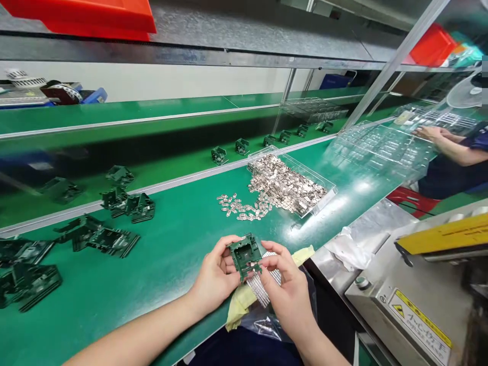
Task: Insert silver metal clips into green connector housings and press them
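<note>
Between my hands, just above the near edge of the green bench, is a dark green plastic housing (246, 254) with a square opening facing up. My left hand (217, 272) grips its left side, thumb at the lower corner. At its lower right side my right hand (284, 282) has its thumb and fingers pinched; whether a small part sits between them is hidden. Below the hands lie a strip of silvery parts (263, 291) and a yellow cloth (239, 305). Farther off, small metal pieces (247, 208) are spilled beside a clear tray (322, 203) heaped with more.
Several green housings (110, 239) lie on the left of the bench, and others stand in a row on the conveyor (183, 162) behind. A metal machine (404, 290) with a warning label is at right. Beyond clear trays (381, 152), a co-worker's hands (434, 133) are visible.
</note>
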`<state>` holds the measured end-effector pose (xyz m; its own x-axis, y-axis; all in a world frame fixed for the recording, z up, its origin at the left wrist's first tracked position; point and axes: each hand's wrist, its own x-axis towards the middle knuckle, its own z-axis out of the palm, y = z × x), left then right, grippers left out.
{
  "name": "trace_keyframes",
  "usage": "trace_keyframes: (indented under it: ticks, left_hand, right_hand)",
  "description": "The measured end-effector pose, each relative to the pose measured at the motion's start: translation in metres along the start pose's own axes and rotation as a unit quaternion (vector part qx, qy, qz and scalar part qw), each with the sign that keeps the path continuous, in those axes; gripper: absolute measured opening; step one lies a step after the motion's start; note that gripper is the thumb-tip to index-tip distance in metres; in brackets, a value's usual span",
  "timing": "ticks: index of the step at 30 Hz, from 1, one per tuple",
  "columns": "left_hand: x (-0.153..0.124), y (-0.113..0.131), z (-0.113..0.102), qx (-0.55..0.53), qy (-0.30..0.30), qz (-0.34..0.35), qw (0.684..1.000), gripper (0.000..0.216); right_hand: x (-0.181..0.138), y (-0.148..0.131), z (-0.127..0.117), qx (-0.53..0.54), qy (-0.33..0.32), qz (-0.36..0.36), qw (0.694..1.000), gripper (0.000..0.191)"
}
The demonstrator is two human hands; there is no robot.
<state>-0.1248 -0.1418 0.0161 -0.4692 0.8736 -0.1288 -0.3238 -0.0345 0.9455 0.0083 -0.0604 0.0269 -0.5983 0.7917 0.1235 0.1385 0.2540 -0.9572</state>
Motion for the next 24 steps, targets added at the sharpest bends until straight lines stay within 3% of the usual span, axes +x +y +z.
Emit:
trace_keyframes:
  ticks: [5, 14, 19, 24]
  left_hand:
    - [-0.007, -0.009, 0.001, -0.012, -0.017, 0.017, 1.000, 0.058]
    - [-0.014, -0.015, -0.010, 0.101, -0.091, 0.087, 0.987, 0.030]
    - [-0.015, -0.020, -0.009, 0.143, -0.064, 0.103, 0.982, 0.029]
    - [-0.019, -0.021, -0.004, 0.145, -0.034, 0.094, 0.984, 0.027]
  right_hand:
    - [-0.008, 0.008, 0.005, -0.027, 0.007, -0.021, 0.999, 0.005]
    - [-0.010, 0.010, 0.006, -0.039, 0.032, -0.044, 0.998, 0.009]
    - [-0.014, 0.015, 0.008, -0.002, 0.036, -0.032, 0.999, 0.005]
    - [-0.015, 0.015, 0.013, 0.114, 0.044, 0.022, 0.992, 0.003]
